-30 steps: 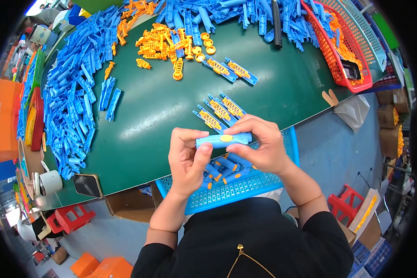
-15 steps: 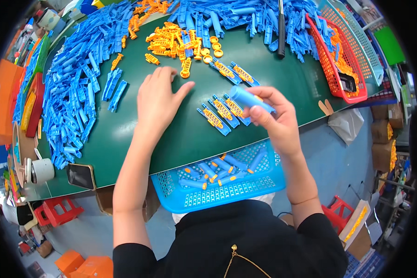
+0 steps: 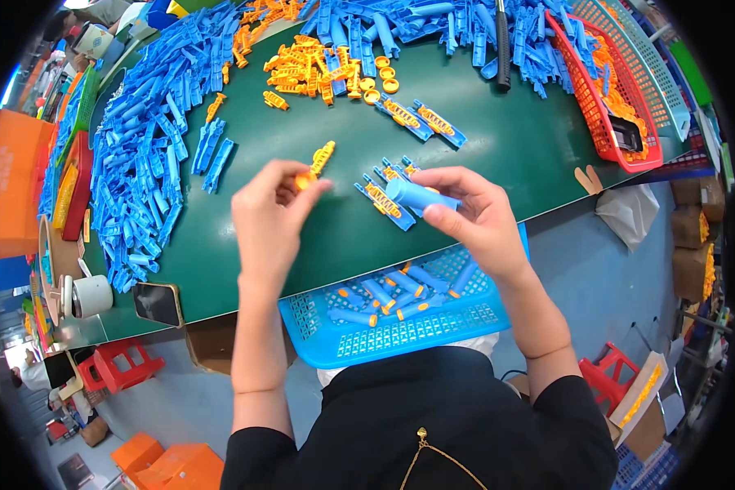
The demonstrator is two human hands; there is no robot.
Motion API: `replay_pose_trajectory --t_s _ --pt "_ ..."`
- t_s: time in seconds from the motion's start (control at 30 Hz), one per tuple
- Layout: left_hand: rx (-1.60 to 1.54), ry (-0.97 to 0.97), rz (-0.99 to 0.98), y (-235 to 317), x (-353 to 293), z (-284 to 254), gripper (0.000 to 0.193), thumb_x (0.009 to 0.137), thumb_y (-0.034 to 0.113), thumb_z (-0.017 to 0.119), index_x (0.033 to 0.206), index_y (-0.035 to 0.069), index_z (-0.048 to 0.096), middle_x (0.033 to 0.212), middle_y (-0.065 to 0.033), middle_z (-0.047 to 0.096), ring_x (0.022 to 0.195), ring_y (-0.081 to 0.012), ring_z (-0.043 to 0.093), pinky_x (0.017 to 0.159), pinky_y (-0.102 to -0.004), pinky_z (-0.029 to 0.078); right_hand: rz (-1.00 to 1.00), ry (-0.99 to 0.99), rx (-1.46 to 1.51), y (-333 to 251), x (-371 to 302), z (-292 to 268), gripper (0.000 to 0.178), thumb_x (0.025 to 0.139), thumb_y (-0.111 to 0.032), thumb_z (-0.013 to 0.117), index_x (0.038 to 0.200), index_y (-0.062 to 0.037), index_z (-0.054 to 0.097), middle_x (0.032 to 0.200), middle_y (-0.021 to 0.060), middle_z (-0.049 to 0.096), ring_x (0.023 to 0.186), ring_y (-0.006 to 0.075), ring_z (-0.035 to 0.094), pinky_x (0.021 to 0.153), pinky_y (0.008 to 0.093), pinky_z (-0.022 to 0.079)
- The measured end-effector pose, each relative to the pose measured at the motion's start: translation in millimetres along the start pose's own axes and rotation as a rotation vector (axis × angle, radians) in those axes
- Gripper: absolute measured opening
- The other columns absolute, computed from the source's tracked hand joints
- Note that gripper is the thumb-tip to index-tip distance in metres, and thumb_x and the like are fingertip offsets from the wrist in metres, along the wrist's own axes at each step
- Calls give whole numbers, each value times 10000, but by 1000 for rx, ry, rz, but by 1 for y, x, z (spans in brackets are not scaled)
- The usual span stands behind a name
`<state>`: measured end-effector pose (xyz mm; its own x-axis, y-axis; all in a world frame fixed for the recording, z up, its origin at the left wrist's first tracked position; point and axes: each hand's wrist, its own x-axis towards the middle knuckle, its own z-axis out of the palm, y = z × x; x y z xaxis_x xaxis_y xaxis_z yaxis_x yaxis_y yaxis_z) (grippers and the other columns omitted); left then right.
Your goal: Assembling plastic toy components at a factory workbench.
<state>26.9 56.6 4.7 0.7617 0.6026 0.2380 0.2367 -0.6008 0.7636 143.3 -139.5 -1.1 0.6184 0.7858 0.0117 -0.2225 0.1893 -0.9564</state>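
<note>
In my left hand [image 3: 271,216] the fingertips pinch a yellow ridged plastic piece [image 3: 322,159] with a round end, held above the green tabletop. My right hand [image 3: 474,208] grips a blue plastic tube [image 3: 416,196], its near end hidden by the fingers. Just beneath the tube lie several blue half-shells with yellow inserts [image 3: 384,204], partly covered by it. Two more filled half-shells [image 3: 437,124] rest farther back. Beyond my left hand is a pile of loose yellow pieces [image 3: 310,69], with small yellow round caps [image 3: 388,84] at its right side.
Blue half-shells [image 3: 139,163] are heaped along the left and far side. A light-blue basket [image 3: 367,347] with finished tubes sits below the table edge at my lap. A red basket [image 3: 600,131] stands at right, near a black-handled tool [image 3: 503,61]. A phone [image 3: 158,305] lies at left.
My left hand has picked up a yellow ridged piece from near the pile and drawn it back toward me. The right hand has shifted slightly left and nearer with the tube.
</note>
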Motion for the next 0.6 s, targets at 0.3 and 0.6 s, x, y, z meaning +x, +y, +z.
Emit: replay_pose_trajectory --t_s 0.3,0.6 --pt "-302 -160 171 24 -35 4 328 670 -90 714 985 -33 641 925 -128 638 837 -179 640 757 -275 543 -153 -146 -406 5 -4 8 260 794 -67 649 1036 22 614 965 105 611 886 155 578 783 268 459" --pt "-491 -182 148 20 -40 10 389 666 -82 717 1044 -27 644 947 -138 634 846 -189 628 752 -274 538 -74 -125 -380 0 -8 13 236 849 -131 573 1023 23 613 922 108 648 740 147 652 645 234 516"
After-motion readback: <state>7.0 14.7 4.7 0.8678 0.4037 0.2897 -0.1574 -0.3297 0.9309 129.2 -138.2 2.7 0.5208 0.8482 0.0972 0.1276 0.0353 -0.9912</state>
